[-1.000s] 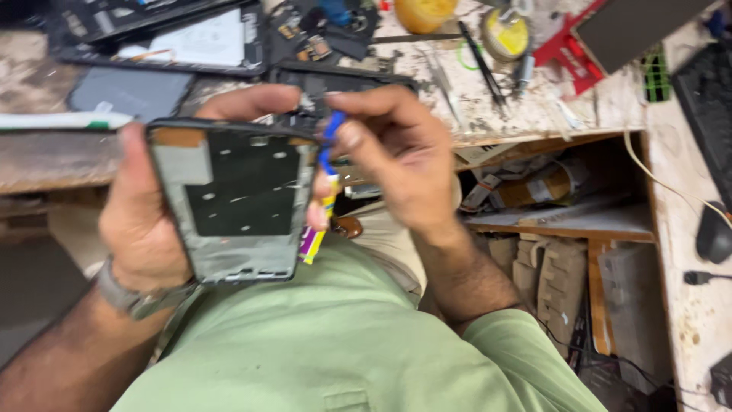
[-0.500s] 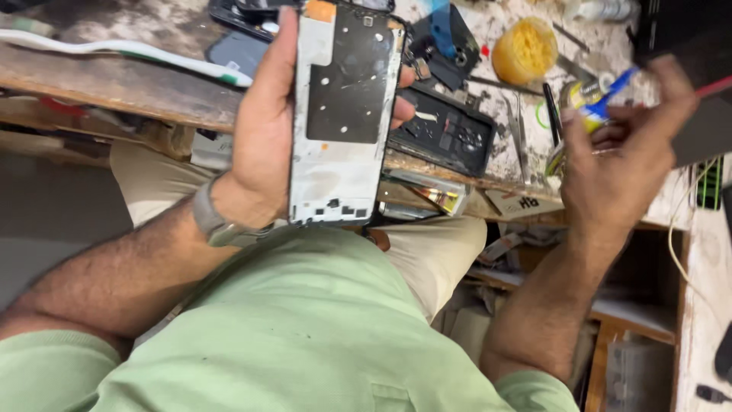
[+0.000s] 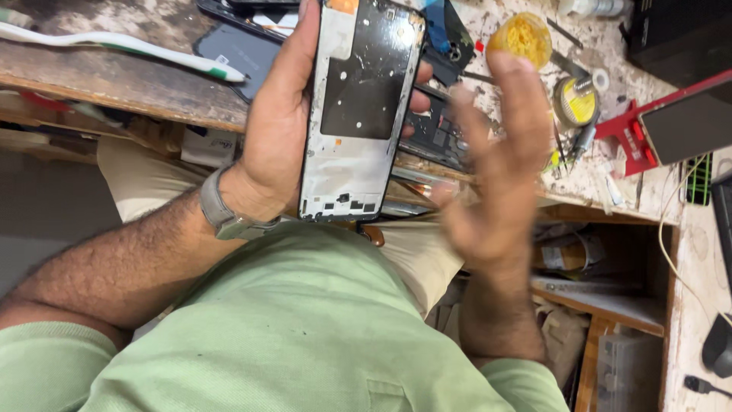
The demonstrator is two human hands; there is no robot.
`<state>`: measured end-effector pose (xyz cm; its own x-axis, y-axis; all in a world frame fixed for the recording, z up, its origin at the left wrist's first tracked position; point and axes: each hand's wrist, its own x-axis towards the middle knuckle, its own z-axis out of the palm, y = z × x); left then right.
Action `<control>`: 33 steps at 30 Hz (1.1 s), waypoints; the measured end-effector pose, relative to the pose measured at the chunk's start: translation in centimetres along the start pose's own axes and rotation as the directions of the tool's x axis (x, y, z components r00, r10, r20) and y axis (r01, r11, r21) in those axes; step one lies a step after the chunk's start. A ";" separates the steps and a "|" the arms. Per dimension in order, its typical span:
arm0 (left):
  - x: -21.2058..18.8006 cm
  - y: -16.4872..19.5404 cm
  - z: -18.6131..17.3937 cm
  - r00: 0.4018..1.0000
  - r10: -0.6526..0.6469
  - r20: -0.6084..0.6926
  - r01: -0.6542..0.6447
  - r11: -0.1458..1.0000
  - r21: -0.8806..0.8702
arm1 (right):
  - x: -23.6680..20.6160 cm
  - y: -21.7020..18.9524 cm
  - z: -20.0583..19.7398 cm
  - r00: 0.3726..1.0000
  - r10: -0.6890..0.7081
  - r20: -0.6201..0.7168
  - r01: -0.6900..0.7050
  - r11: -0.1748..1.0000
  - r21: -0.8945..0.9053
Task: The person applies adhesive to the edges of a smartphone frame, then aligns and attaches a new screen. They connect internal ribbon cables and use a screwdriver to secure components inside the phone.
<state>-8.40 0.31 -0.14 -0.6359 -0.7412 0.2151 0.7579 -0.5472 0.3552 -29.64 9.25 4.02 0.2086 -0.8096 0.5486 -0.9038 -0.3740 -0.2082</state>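
The left hand [image 3: 278,145] is gripping a stripped phone frame [image 3: 358,111], silver with a dark rectangular panel, holding it upright above the lap. The right hand [image 3: 496,183] is hovering just beside it, fingers spread and holding nothing (motion blur is softening it). Beyond its fingertips a round yellow tub [image 3: 520,38] is sitting on the worn bench [image 3: 114,84]; further right a red holder [image 3: 633,133] is clasping a phone.

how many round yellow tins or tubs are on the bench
2. A yellow tub sits at the top of the workbench, beyond the blurred right hand. A smaller yellow tin lies just right of it, beside the red holder. Clutter may hide others.
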 end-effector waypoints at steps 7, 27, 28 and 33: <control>0.1 -0.6 -1.2 0.999 0.024 0.033 -0.021 0.997 -0.076 | 0.3 -3.3 2.1 0.937 -0.199 0.288 0.240 0.964 -0.116; 0.8 -0.3 -3.0 0.995 0.065 0.073 -0.063 0.998 -0.027 | -1.2 -2.9 2.7 0.926 -0.278 0.254 0.308 0.948 -0.085; 0.9 -0.3 -2.7 0.996 0.063 0.069 -0.062 0.998 -0.019 | -0.9 -3.0 2.5 0.940 -0.238 0.244 0.265 0.961 -0.081; 1.1 -0.1 -1.4 0.997 0.073 0.016 -0.073 0.997 -0.032 | 0.2 -3.3 2.6 0.910 -0.303 0.283 0.345 0.932 -0.112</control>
<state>-8.99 -1.03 -1.20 -0.5811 -0.7727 0.2555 0.8064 -0.5042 0.3092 -25.69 9.16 2.67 0.5695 -0.7512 0.3336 -0.8119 -0.5774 0.0858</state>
